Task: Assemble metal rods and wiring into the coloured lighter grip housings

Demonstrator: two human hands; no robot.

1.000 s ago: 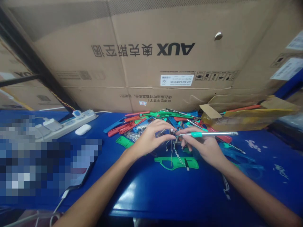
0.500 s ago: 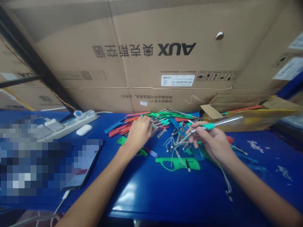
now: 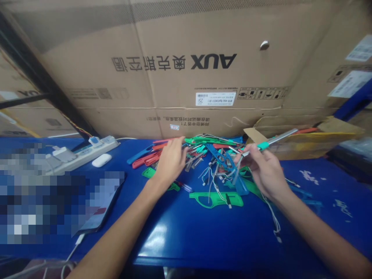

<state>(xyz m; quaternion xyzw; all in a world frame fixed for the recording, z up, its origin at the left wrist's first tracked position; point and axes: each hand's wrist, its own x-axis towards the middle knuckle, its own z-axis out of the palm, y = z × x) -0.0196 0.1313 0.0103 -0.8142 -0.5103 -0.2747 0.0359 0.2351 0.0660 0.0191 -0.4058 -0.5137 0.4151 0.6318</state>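
Note:
My right hand (image 3: pixel 266 170) is closed around a metal tube (image 3: pixel 281 136) with a green collar (image 3: pixel 263 146); the tube tilts up to the right, and a thin grey wire hangs by the fingers. Reaching into the left of a parts pile, my left hand (image 3: pixel 171 161) has its fingers bent down, their tips mostly hidden. Red casing halves (image 3: pixel 145 160) lie beside it. Below and between the hands, a green casing half (image 3: pixel 213 199) with a trigger-like loop lies flat, a white-plugged wire across it. Blue casing pieces (image 3: pixel 223 157) and white-plugged wires (image 3: pixel 214 178) are near my right hand.
A screwdriver with a clear handle (image 3: pixel 186 187) lies near my left wrist. An open carton (image 3: pixel 305 149) stands at right, a large cardboard box (image 3: pixel 162 89) behind. At left are a power strip (image 3: pixel 87 153), a white case (image 3: pixel 101 160) and a phone (image 3: pixel 103 211).
My left hand has left the tube and moved left to the pile. My right hand has drawn the tube right and up, its far end now tilted higher.

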